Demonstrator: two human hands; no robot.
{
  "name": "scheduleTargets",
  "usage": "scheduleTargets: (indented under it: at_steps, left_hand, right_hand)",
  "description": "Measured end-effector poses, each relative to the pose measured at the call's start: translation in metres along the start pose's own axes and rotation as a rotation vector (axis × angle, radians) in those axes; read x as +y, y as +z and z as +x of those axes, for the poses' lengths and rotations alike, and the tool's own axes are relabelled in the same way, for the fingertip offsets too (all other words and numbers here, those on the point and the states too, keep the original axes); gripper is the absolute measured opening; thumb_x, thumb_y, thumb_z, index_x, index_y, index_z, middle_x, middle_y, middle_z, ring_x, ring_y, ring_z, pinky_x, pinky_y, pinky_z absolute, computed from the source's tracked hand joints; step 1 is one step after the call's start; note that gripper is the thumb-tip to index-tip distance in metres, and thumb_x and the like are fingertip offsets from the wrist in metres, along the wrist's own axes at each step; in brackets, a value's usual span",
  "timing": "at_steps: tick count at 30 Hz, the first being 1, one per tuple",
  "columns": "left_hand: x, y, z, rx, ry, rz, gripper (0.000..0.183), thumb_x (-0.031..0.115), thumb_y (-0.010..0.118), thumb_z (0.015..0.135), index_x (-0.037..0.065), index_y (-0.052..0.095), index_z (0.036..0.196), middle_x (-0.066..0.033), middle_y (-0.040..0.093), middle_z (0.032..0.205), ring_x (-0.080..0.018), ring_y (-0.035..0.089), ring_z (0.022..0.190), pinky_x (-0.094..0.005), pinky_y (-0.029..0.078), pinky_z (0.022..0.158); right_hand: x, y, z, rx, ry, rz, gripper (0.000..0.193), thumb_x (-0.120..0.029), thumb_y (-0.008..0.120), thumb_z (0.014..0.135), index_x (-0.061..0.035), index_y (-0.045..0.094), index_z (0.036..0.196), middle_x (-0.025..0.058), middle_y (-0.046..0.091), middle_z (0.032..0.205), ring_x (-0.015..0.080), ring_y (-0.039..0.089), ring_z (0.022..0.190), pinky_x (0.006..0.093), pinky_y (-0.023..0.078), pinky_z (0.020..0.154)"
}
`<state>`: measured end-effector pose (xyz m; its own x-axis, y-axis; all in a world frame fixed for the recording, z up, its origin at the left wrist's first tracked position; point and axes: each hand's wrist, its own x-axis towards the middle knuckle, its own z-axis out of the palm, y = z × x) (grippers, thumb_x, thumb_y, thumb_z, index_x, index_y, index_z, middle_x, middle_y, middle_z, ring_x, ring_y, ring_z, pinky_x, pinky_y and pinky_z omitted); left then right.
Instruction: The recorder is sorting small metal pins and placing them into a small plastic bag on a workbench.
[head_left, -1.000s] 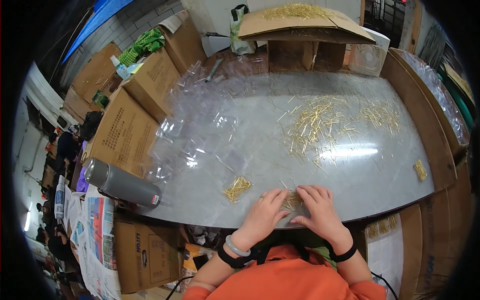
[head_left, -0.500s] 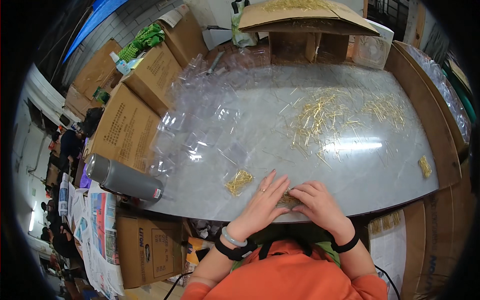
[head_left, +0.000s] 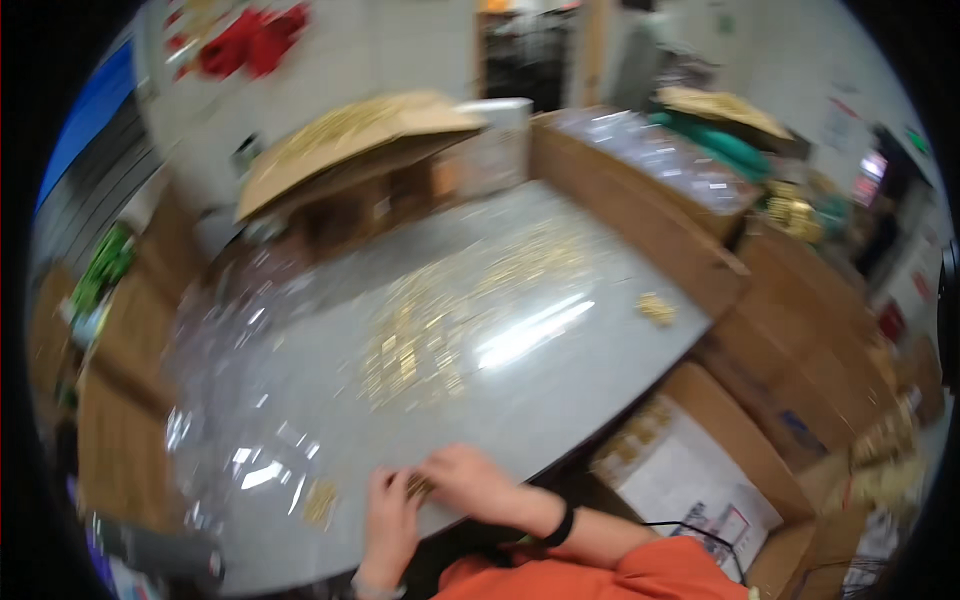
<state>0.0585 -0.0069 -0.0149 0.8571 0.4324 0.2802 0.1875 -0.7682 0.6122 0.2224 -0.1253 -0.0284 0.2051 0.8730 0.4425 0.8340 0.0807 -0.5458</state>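
Clasping gold wire bundle between left hand and right hand at counter's near edge | with loose wires mid-counter | with clear plastic pieces along counter's left

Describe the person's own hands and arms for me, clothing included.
Both the left hand and right hand are ungloved. The right wrist wears a black band; a pale bracelet, blurred, circles the left. The right sleeve is plain orange.

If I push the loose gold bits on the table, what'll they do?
The gold bits would probably scatter, since they lie loosely spread. Each looks small, so likely light. They may slide easily, because the grey table looks smooth and shiny.
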Motion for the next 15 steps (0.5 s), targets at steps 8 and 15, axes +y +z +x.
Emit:
scheduleTargets:
  at_steps: [8,15]
  left_hand:
    - [-0.032,0.007,-0.005,-0.086,0.194,0.12,0.061,0.025,0.061,0.102,-0.009,0.042,0.148,-0.0333,0.043,0.149,-0.0507,0.043,0.137,-0.0547,0.035,0.116]
    - [0.001,0.002,-0.02,0.108,0.204,-0.194,0.063,0.017,0.069,0.098,-0.001,0.043,0.152,-0.0257,0.055,0.143,-0.0412,0.054,0.13,-0.0502,0.043,0.112]
  right_hand:
    - [0.002,-0.009,0.0,-0.175,-0.045,0.027,0.064,-0.021,0.078,0.085,-0.0034,0.052,0.141,0.0184,0.057,0.131,0.0369,0.056,0.118,0.044,0.046,0.102]
    - [-0.013,-0.068,0.019,0.149,0.004,0.377,0.05,-0.026,0.065,0.103,-0.0004,0.052,0.144,0.0143,0.061,0.132,0.0278,0.063,0.112,0.0403,0.049,0.1]
